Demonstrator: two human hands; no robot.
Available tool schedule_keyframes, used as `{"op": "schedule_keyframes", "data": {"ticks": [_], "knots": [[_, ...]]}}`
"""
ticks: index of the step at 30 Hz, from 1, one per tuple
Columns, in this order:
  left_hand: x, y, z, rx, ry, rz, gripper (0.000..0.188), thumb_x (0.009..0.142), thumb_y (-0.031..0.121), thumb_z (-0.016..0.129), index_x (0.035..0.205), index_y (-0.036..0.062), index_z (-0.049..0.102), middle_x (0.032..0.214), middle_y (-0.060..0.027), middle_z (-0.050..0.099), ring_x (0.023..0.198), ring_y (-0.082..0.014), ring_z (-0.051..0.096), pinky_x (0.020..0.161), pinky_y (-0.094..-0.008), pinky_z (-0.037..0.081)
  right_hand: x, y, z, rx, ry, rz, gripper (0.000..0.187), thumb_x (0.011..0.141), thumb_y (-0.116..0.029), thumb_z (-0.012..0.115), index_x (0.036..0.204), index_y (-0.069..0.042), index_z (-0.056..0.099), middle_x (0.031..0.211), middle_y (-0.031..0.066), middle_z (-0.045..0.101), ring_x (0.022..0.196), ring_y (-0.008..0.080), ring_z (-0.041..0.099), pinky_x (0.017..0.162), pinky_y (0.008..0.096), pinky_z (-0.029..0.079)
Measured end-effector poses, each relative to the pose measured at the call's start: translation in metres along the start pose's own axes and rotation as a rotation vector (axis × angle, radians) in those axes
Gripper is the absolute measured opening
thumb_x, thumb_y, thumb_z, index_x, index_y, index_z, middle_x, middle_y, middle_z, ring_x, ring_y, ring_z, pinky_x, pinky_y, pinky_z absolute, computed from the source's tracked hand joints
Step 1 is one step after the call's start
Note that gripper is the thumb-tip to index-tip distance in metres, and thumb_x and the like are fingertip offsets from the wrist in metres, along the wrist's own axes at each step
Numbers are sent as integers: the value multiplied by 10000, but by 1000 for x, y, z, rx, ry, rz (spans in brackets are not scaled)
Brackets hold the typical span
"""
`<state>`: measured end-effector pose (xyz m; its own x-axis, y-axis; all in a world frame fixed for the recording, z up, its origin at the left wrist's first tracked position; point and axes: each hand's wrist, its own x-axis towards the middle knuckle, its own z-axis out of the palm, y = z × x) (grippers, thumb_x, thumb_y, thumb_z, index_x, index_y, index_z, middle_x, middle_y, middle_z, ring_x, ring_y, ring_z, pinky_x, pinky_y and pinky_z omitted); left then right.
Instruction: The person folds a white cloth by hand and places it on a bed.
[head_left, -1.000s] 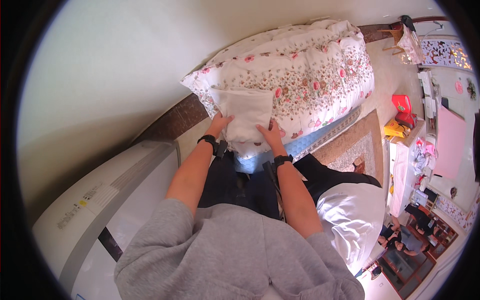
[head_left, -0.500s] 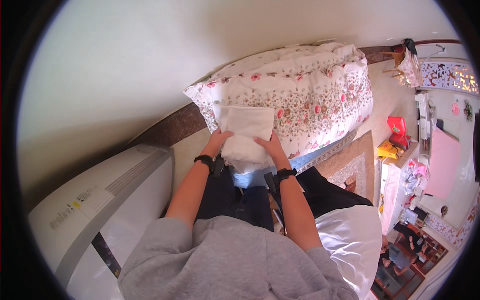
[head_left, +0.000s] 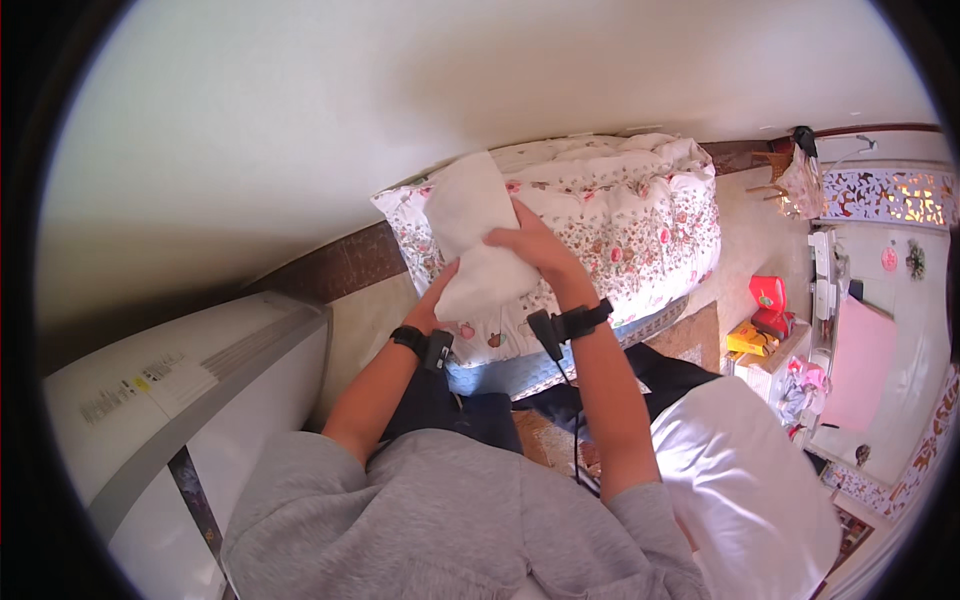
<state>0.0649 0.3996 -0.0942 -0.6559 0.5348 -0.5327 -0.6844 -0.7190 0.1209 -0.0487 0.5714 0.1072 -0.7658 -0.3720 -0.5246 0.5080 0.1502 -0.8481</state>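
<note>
A folded white cloth (head_left: 468,205) is raised over the near left end of the floral quilt (head_left: 630,235). My right hand (head_left: 540,245) grips its right side, with the thumb across the front. Lower on the left, my left hand (head_left: 430,300) holds the cloth's bottom part, its fingers partly hidden behind the fabric. The cloth is pinched in at the middle, its upper part leaning up and its lower part bulging toward me. Both wrists carry black straps with small devices.
Close on my left stands a large white appliance (head_left: 190,400) with a grey edge. A person in a white top (head_left: 730,480) is close on my right. Farther right are red and yellow bags (head_left: 755,338) and a cabinet. A pale wall (head_left: 300,130) rises behind the quilt.
The cloth has gone from lying flat and square to being lifted, tilted and pinched at its middle. My right hand has moved up and forward along it. The view has shifted slightly.
</note>
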Motion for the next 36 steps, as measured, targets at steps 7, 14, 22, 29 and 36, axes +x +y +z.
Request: {"op": "schedule_keyframes", "data": {"ticks": [7, 14, 22, 29, 36], "knots": [[-22, 79, 150, 248, -82, 223, 480, 933, 317, 571, 1301, 20, 493, 1200, -140, 610, 1054, -253, 628, 917, -371, 516, -30, -77, -34, 3, 106, -377, 776, 756, -134, 757, 1406, -21, 348, 1207, 175, 575, 1104, 215, 557, 930, 345, 466], [97, 37, 67, 954, 569, 384, 826, 828, 289, 699, 1388, -69, 209, 1129, -221, 599, 1094, -274, 588, 882, -380, 489, 26, 139, -128, -532, 942, -218, 660, 806, -318, 723, 1328, -20, 449, 1085, 195, 632, 939, 274, 634, 821, 371, 496], [7, 8, -161, 1937, 329, 431, 245, 764, 81, 576, 1001, 24, 599, 966, -229, 643, 943, -389, 612, 836, -439, 479, -179, 392, -51, -414, 644, 129, 396, 701, -75, 683, 1091, -94, 619, 811, 96, 622, 753, 211, 616, 703, 362, 501], [-156, 36, -278, 1962, 478, -176, 189, 845, 218, 572, 865, 41, 635, 877, -229, 656, 871, -420, 623, 736, -481, 490, -403, 518, 51, -104, 739, 564, 181, 713, -84, 681, 882, -52, 624, 836, 101, 635, 765, 234, 646, 698, 363, 549], [-177, -5, -139, 1586, 622, -466, 180, 836, 70, 482, 841, 95, 661, 634, -36, 540, 501, -131, 504, 390, -315, 367, -447, 515, 56, 345, 996, 369, 129, 819, -169, 621, 748, -73, 573, 642, 32, 548, 572, 145, 537, 481, 333, 427]]}}
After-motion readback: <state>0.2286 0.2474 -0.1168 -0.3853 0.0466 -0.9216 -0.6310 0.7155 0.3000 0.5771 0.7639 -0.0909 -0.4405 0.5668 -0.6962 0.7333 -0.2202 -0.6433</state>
